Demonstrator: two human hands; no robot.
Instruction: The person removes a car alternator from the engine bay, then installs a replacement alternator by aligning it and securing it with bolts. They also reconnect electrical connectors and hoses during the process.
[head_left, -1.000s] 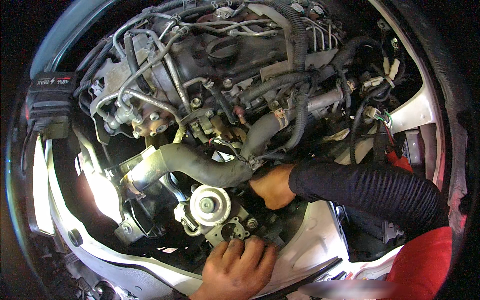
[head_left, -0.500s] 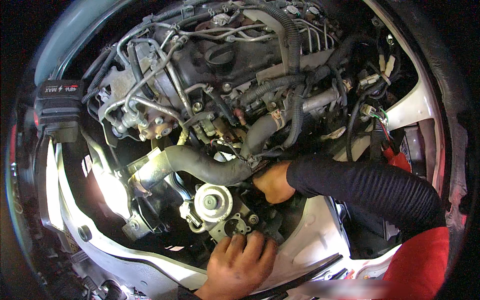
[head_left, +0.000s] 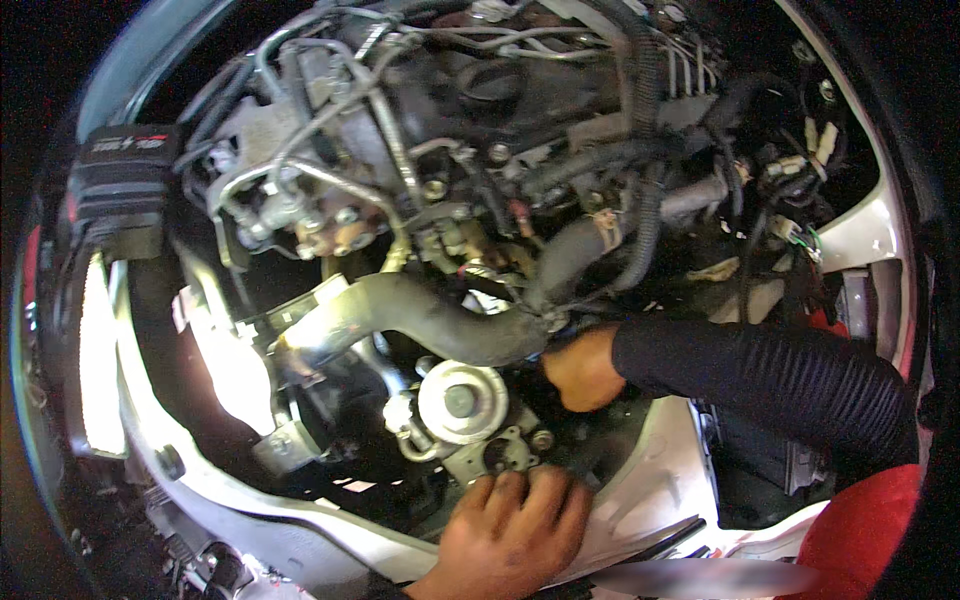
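My left hand [head_left: 515, 535] comes in from the lower edge. Its fingers are bent and pressed together at the near edge of a metal housing [head_left: 510, 452] with a small round flange; whatever is under the fingertips is hidden. Just beyond that sits a round, pale metal cap [head_left: 463, 402]. My right hand [head_left: 585, 368] reaches from the right beneath a thick, dark curved hose [head_left: 430, 315]. Only the back of this hand and the wrist show; its fingers are lost behind the hose and in shadow. A black ribbed sleeve [head_left: 750, 370] covers the right forearm.
The engine's black cover [head_left: 470, 110] and bent metal pipes [head_left: 385, 130] fill the far side. On the left, a lit lamp [head_left: 100, 360] stands below a black battery-like block [head_left: 125, 185]. White bodywork [head_left: 665, 455] edges the bay, with wires and connectors [head_left: 800, 165] at the right.
The whole scene has shifted toward the right of the picture and is a little blurred. Both hands keep about the same places against the hose and the housing.
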